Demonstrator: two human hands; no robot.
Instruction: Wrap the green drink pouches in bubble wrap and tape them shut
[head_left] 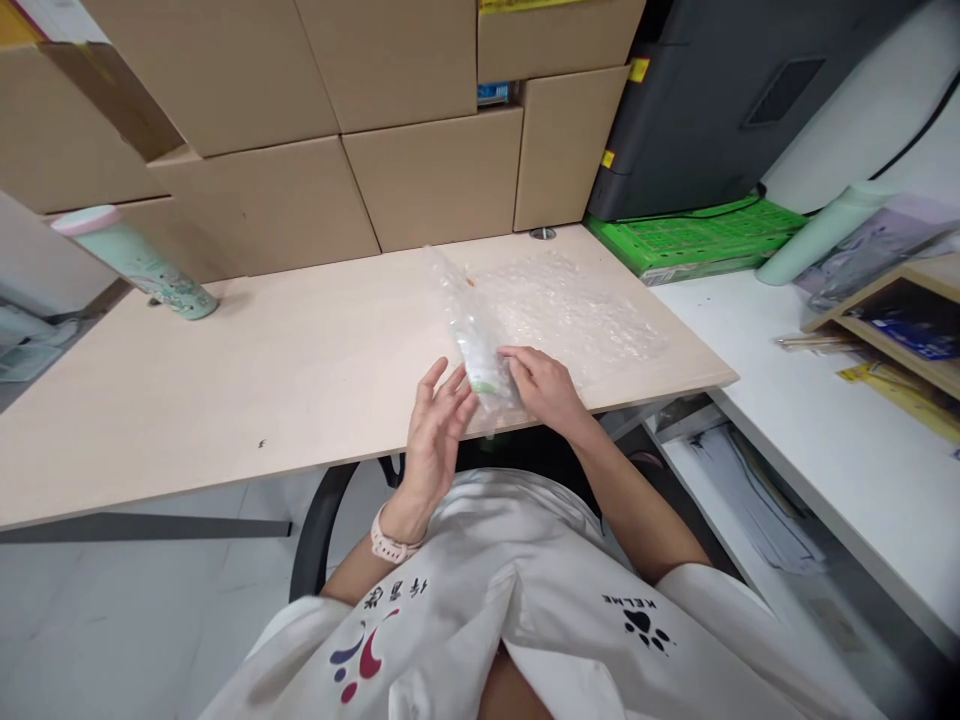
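A sheet of bubble wrap (581, 310) lies spread near the front edge of the desk. Its left part is folded around a white item with a green end (480, 362), whose kind I cannot make out through the plastic. My right hand (549, 388) rests at the right side of this bundle, fingers curled against the bubble wrap. To the left of the bundle is my left hand (439, 428), palm turned inward, with its fingers apart and their tips close to the plastic; it grips nothing.
Cardboard boxes (435, 180) are stacked along the back of the wooden desk (300, 380). A mint-green tumbler (150, 265) stands at the left. On the right are a green crate (697, 240), a dark grey case (697, 110) and a white side table (810, 400) with a wooden shelf.
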